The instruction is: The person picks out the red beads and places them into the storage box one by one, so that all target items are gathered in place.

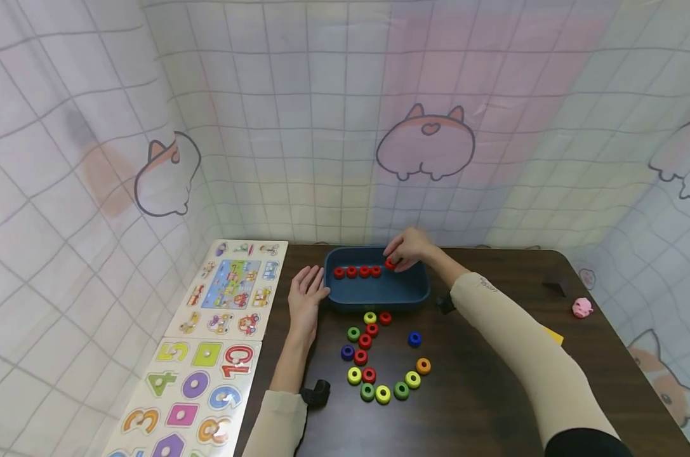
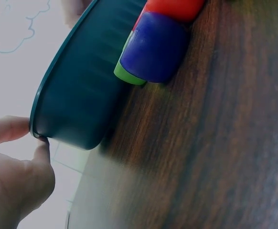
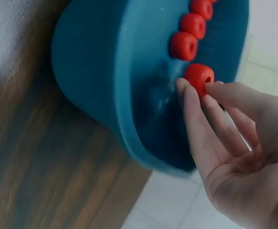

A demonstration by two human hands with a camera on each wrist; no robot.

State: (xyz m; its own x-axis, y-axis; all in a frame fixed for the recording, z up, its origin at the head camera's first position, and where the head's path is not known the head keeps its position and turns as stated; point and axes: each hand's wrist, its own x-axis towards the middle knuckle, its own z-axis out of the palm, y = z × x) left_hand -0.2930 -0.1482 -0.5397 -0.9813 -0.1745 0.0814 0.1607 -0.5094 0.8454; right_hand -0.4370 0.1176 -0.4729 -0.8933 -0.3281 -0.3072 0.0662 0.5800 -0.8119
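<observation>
My right hand (image 1: 409, 247) pinches a red ring bead (image 3: 199, 79) between thumb and fingers, inside the right half of a dark blue tray (image 1: 373, 306). To the left of that bead, several red beads (image 1: 351, 272) stand in a row in the tray. At the tray's left end is my left hand (image 1: 305, 301); in the left wrist view its thumb and a finger pinch the rim (image 2: 35, 112). On the table in front of the tray lie several loose ring beads: red (image 1: 360, 357), green (image 1: 401, 390), yellow (image 1: 412, 379), blue (image 1: 415, 338) and orange (image 1: 423, 365).
Two puzzle boards, one with vehicle and animal pictures (image 1: 193, 317) and one with numbers and shapes (image 1: 210, 368), lie along the left side of the brown table (image 1: 464, 406). A pink pig figure (image 1: 582, 308) sits near the right edge, and a yellow object (image 1: 555, 335) shows behind the right sleeve.
</observation>
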